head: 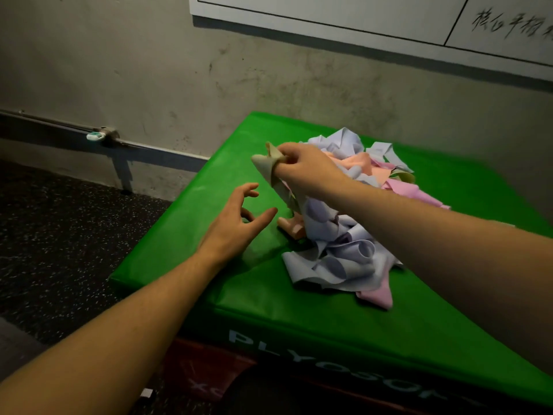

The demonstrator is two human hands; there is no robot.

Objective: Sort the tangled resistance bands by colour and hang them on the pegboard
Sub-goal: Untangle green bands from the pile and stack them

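A tangled heap of resistance bands (347, 250) in pale lilac, pink, peach and yellowish green lies on the right half of a green plyo box (209, 265). My right hand (305, 169) pinches the end of a beige-green band (264, 164) and holds it lifted off the left side of the heap, the band trailing down into the tangle. My left hand (239, 217) hovers just left of the heap with its fingers spread and loosely curved, holding nothing. No pegboard is in view.
The green box stands against a stained grey wall (149, 70). A whiteboard (374, 16) with handwriting hangs above. A metal rail (107, 137) runs along the wall at left, over dark speckled floor (59, 235). A red box (203, 369) lies under the green one.
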